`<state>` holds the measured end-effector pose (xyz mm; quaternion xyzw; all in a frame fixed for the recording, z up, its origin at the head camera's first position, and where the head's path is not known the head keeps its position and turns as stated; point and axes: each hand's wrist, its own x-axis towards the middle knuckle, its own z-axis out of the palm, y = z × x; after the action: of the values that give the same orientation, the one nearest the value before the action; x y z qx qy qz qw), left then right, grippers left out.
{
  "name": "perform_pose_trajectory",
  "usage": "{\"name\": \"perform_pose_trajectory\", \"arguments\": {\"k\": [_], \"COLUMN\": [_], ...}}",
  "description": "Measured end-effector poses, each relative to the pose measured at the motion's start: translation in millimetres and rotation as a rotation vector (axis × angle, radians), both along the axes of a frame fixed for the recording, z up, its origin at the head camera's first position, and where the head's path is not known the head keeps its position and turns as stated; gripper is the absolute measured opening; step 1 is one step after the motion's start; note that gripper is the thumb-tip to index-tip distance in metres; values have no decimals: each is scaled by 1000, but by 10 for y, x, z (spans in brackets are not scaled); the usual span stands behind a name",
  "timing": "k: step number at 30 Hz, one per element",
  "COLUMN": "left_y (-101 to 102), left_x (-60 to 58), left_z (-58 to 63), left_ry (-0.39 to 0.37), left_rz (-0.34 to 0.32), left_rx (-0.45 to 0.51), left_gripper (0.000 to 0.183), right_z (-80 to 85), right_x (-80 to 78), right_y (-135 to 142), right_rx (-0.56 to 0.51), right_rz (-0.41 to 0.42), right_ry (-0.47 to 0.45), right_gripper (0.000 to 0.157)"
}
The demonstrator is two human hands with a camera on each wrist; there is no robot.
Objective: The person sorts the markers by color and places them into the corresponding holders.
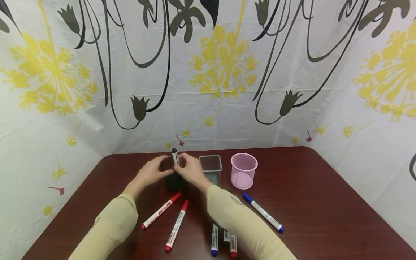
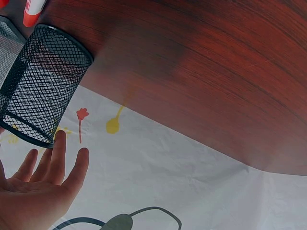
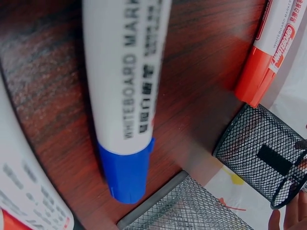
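In the head view, a black mesh pen cup (image 1: pixel 176 182) stands near the table's far edge, between both hands. A whiteboard marker with a black cap (image 1: pixel 174 154) rises upright at its mouth. My right hand (image 1: pixel 192 170) pinches this marker between thumb and fingers; its lower end is hidden. On the cup's other side, my left hand (image 1: pixel 150 171) reaches around the rim. The left wrist view shows that left hand (image 2: pixel 45 184) with spread, fairly straight fingers, fingertips right at the cup's (image 2: pixel 43 81) rim. Only fingertips of the right hand (image 3: pixel 290 215) appear in the right wrist view.
A grey mesh square holder (image 1: pixel 210 164) and a pink mesh cup (image 1: pixel 244 171) stand to the right. Two red markers (image 1: pixel 160 211) lie in front, a blue marker (image 1: pixel 263 212) lies at right, and several more markers (image 1: pixel 215 240) lie partly under the right sleeve.
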<state>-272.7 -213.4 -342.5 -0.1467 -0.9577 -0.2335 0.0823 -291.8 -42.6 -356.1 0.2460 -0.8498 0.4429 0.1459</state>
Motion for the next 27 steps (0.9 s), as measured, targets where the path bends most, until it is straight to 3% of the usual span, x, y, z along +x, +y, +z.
{"name": "perform_pose_trajectory", "arguments": {"k": [12, 22, 27], "left_y": [-1, 6, 11], "left_x": [-3, 4, 11], "left_z": [-4, 0, 5], "left_ry": [-4, -23, -25], "left_rz": [-6, 2, 12], "left_rx": [2, -2, -8], "left_gripper": [64, 64, 66], "right_z": [-2, 45, 114], "right_x": [13, -13, -26], "right_y": [11, 88, 170], "right_rx": [30, -50, -52], "right_rz": [-15, 64, 63], "right_ry": [12, 20, 43], "right_gripper": [28, 25, 25]}}
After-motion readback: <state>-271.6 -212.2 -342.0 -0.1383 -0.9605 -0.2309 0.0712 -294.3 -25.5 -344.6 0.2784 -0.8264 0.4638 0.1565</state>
